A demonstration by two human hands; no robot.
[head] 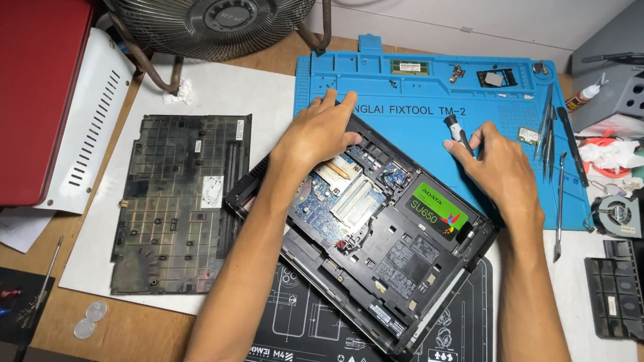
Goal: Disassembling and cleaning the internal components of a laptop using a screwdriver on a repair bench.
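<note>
Opened laptop [368,233], underside up, lies tilted across the middle of the desk [158,334], half on the blue repair mat [423,112], half on the black mat [368,359]. Left hand [323,130] rests flat and unclenched on the laptop's far edge. Right hand [500,171] grasps a small black-tipped tool [453,128] beside the drive [437,209]. The removed bottom cover [174,202] lies toward the left edge.

Both forearms stretched forward, left hand [325,130] flat with fingers spread, right hand [497,165] curled, knuckles up.
</note>
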